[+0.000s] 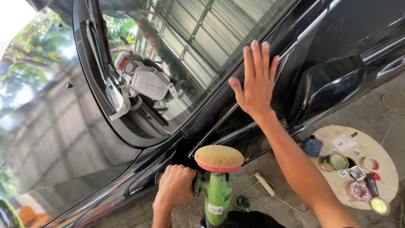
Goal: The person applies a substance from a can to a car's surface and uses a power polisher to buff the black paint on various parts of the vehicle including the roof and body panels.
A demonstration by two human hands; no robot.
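Note:
My right hand [255, 84] lies flat with fingers spread on the black car's windscreen pillar [236, 107], just left of the side mirror [333, 84]. My left hand [176, 185] is closed around the side handle of a green polishing machine [217, 198]. Its yellow foam pad [219, 157] faces up, close under the car's fender [139, 177]; I cannot tell whether the pad touches the paint. The glossy bonnet [50, 139] fills the left side.
A round wooden board [382, 169] on the concrete floor at the lower right carries an open tin [334, 161], a lid [380, 205], a tape roll [371, 163], a blue cloth [312, 145] and small packets. A cord [253, 190] trails on the floor under the car.

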